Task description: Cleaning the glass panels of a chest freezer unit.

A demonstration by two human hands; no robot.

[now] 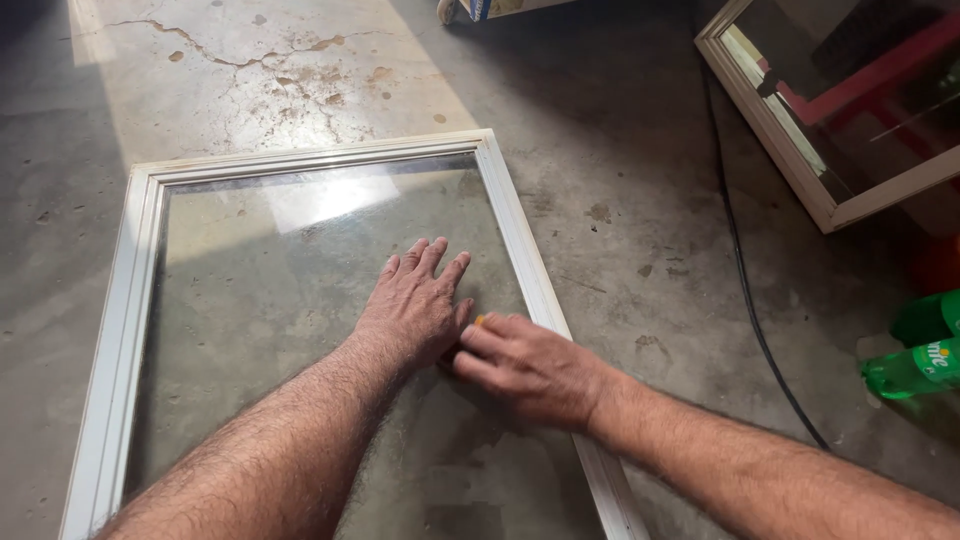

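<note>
- On the grey cracked concrete floor (640, 190), a white-framed rectangular glass window panel (300, 260) is lying flat, filling the centre-left of the view; sunlight is glaring off its upper part.
- Second white-framed glass panel (840, 110) is sitting at upper right, well apart from the first.
- Thin black cable (745, 290) is running down the floor between the two panels, near the first panel's right frame rail.
- Two green plastic bottles (915, 365) are lying at the right edge, beyond the cable.
- Left hand (415, 305) is resting palm-down on the glass, fingers extended and slightly spread, bracing the pane.
- Right hand (525, 365) is sitting just beside it, crossing in over the right frame rail; fingers are curled and pinching a small orange object (480, 320) against the glass. Mostly hidden, cannot tell what it is.
- Judgement: step in hand looks like scraping or rubbing a spot on the glass near the right rail, left hand steadying.
- Next move likely needs steady downward pressure and a short controlled stroke, with the left hand's thumb staying out of the path.
- In the way: the left hand itself is crowding the work spot; the frame rail is limiting travel to the right. Cable and bottles are not interfering.
</note>
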